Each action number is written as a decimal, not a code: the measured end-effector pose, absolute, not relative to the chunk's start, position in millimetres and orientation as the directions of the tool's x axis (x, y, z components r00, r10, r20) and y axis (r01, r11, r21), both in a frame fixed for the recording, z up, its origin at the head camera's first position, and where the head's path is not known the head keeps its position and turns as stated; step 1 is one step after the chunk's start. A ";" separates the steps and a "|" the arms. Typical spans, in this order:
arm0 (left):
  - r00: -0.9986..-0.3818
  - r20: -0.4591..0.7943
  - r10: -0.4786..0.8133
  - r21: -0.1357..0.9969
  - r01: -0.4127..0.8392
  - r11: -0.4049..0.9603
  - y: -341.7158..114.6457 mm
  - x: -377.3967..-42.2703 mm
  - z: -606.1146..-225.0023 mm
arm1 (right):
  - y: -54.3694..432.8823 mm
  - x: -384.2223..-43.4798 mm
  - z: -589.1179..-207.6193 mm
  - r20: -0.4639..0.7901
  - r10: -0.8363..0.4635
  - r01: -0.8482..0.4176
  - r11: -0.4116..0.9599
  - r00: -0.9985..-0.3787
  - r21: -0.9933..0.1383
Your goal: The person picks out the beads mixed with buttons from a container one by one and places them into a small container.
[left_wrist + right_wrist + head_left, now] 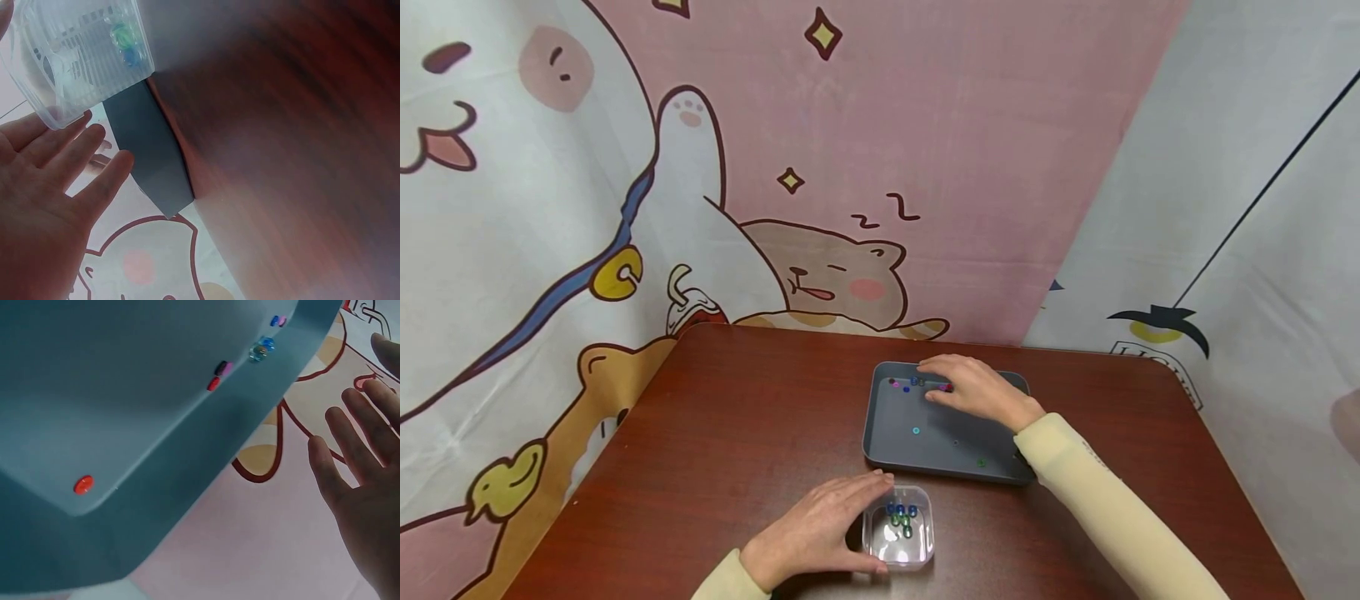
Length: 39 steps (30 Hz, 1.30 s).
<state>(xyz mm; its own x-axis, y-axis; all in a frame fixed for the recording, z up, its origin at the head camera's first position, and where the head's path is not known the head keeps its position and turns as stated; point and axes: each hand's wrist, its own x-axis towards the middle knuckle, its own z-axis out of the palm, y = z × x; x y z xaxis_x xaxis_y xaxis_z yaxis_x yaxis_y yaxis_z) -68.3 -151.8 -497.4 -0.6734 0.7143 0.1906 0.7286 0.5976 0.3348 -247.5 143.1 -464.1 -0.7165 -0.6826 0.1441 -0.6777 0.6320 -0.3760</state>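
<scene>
A small clear plastic box [928, 543] stands near the front of the table, with several blue and green glass marbles [901, 510] inside. Around its left side spreads my left hand [820, 527], thumb near the front corner and extended fingers at the far corner. In the left wrist view those fingers lie right at the box [119, 87]. Over the far part of a dark grey tray [891, 433] hovers my right hand [977, 390], fingers extended and nothing held. Marbles [257, 351] and small coloured buttons lie along the tray's edge, among them a red button [83, 484].
A light blue button [916, 431] and a green button [981, 462] lie apart on the tray floor. The brown wooden table [760, 417] ends at a printed cartoon cloth [985, 167] behind it. Just in front of the tray is the box.
</scene>
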 end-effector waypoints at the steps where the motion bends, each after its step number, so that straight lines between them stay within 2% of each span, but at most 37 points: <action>1: -0.673 0.192 0.714 0.333 0.729 0.597 -151.7 -68.2 -497.4 | 142.7 -248.9 -466.1 0.137 -0.681 -0.674 0.636 -0.719 -0.376; 18: -0.673 0.202 0.711 0.332 0.730 0.597 -150.6 -69.1 -497.7 | 138.3 -262.8 -489.7 0.084 -0.641 -0.606 0.663 -0.763 -0.438; 39: -0.678 0.182 0.712 0.345 0.722 0.599 -149.0 -71.1 -497.2 | 138.3 -268.2 -505.8 0.057 -0.626 -0.575 0.672 -0.778 -0.467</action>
<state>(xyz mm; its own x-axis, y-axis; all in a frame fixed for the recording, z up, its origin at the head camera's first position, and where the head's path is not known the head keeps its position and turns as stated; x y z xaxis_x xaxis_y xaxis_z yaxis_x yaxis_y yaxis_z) -71.1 -149.0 -497.2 -0.6782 0.7119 0.1824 0.7221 0.5995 0.3453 -268.2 138.3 -505.8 -0.7775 -0.6263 0.0567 -0.5752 0.6718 -0.4667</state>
